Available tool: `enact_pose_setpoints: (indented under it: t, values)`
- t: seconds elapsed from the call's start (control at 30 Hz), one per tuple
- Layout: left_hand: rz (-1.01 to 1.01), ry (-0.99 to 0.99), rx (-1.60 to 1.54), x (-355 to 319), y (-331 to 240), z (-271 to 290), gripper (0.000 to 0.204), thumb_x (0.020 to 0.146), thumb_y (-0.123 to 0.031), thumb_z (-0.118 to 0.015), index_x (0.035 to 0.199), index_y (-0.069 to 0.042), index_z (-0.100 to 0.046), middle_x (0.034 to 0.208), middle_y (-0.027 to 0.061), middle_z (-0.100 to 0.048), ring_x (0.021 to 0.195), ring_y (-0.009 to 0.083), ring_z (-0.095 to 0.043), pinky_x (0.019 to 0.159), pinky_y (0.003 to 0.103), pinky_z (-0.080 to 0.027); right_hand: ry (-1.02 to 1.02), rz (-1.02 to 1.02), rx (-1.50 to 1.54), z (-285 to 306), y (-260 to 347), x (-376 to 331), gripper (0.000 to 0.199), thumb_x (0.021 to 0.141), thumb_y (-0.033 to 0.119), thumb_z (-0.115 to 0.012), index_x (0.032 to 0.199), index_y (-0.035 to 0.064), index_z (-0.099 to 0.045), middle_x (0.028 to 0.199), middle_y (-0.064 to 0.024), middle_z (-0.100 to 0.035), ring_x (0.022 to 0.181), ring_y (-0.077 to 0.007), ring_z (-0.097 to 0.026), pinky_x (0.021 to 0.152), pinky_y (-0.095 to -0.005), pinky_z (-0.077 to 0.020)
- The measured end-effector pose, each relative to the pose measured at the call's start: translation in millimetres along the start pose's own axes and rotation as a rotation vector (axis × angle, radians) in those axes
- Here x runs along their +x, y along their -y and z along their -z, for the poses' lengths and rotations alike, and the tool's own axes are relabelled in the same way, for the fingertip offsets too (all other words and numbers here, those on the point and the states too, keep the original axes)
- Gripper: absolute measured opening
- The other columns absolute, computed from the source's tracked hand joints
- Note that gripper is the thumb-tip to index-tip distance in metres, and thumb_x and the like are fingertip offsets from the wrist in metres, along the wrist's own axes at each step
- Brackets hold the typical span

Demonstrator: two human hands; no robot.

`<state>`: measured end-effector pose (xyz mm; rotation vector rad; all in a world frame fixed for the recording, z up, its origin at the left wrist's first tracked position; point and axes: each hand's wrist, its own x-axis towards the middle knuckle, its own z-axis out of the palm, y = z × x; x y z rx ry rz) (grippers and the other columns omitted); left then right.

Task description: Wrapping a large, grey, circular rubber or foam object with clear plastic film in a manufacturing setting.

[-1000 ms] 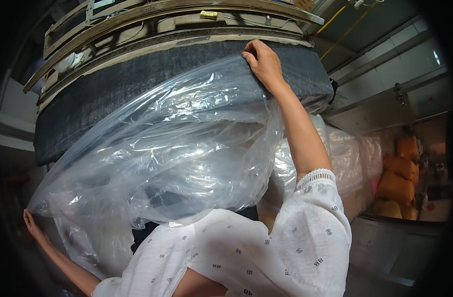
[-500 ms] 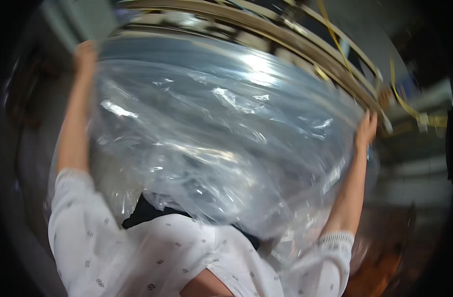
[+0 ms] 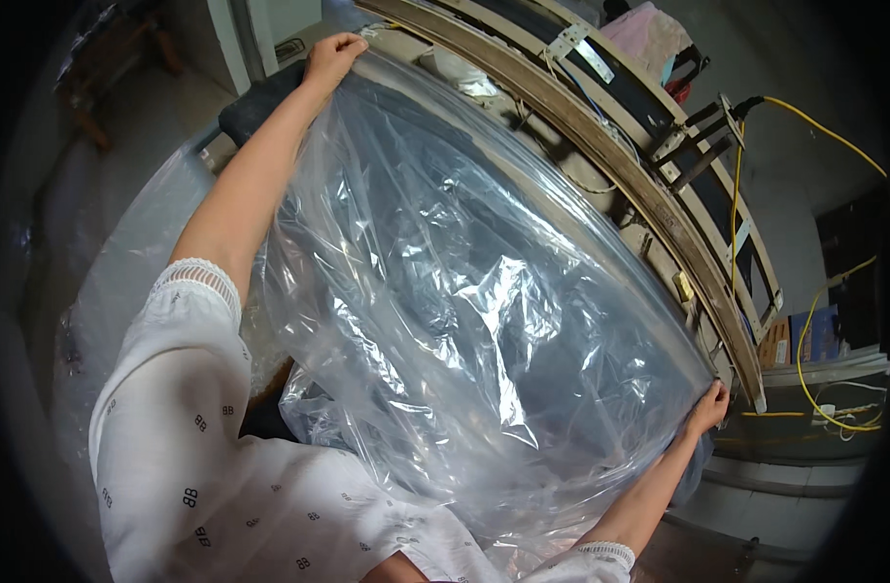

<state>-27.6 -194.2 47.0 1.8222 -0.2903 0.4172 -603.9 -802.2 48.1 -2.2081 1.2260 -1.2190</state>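
A wide, clear plastic sheet (image 3: 445, 291) stretches between my two hands, its far edge pulled fairly straight and the rest hanging in shiny wrinkles toward my body. Up at the far left corner, my left hand (image 3: 333, 60) is closed, pinching the edge. My right hand (image 3: 709, 403) pinches the opposite corner at the right, its fingers pressed together. Both arms are spread wide. Whether the plastic is one layer or a bag, I cannot tell.
A long machine frame with a wooden-looking rail (image 3: 600, 136) runs just beyond the sheet. A yellow cable (image 3: 735, 204) crosses it. More clear plastic (image 3: 158, 233) lies at the left. A blue box (image 3: 816, 332) stands at the right, and pink cloth (image 3: 644, 37) lies at the back.
The view has turned, so the sheet and machine now slant down to the right. The sheet's far edge looks tauter and clearer. Both hands keep hold of its corners.
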Motion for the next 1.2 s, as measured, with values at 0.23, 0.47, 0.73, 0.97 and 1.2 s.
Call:
enact_pose_setpoints:
  t: [0.23,0.47,0.73,0.97,1.2]
  values:
    - [-0.024,-0.055,0.149,14.1,10.4,-10.8,0.019,0.075,-0.022,-0.065,0.084,-0.005,-0.062,0.074,0.0022,-0.06,0.071,0.0129,-0.057,0.067,0.028,-0.044,-0.11,0.029,-0.278,-2.1,-6.2,5.9,0.037,0.077,0.03,-0.063,0.088,-0.0042,-0.053,0.091,-0.0153,-0.053,0.086,-0.027,-0.047,0.08,-0.0369,-0.0393]
    - [0.256,-0.088,-0.238,29.2,28.4,7.7,0.019,0.083,-0.017,-0.053,0.089,0.001,-0.056,0.077,0.0108,-0.059,0.067,0.0191,-0.06,0.061,0.03,-0.047,-0.046,-0.118,-0.202,-2.6,-2.7,2.5,0.038,0.081,0.028,-0.056,0.089,-0.007,-0.044,0.098,-0.0189,-0.043,0.091,-0.03,-0.041,0.085,-0.0403,-0.0338]
    - [0.083,-0.326,0.301,22.6,12.8,26.6,0.029,0.089,-0.026,-0.046,0.099,-0.002,-0.059,0.093,0.0091,-0.06,0.088,0.015,-0.057,0.077,0.03,-0.045,-0.119,-0.154,-0.136,6.5,11.5,4.5,0.042,0.09,0.03,-0.044,0.098,-0.011,-0.051,0.098,-0.0214,-0.051,0.09,-0.0317,-0.047,0.084,-0.0405,-0.035]
    - [0.019,0.219,-0.303,-7.2,-19.9,39.8,0.02,0.087,-0.026,-0.055,0.097,-0.009,-0.061,0.08,-0.0002,-0.061,0.082,0.0101,-0.055,0.076,0.023,-0.041,0.092,-0.526,0.583,37.7,27.4,-11.0,0.032,0.092,0.037,-0.041,0.078,0.0112,-0.051,0.071,0.0027,-0.044,0.066,-0.0087,-0.041,0.061,-0.0246,-0.0335]
    - [0.032,0.161,-0.428,-23.4,-81.5,94.3,0.014,0.086,-0.023,-0.057,0.093,-0.01,-0.056,0.073,0.0019,-0.056,0.054,0.0125,-0.046,0.046,0.028,-0.038,0.17,0.052,-0.271,114.3,40.4,-95.3,0.041,0.092,0.038,-0.042,0.112,0.0034,-0.051,0.101,-0.0147,-0.054,0.092,-0.0153,-0.05,0.084,-0.0321,-0.0382]
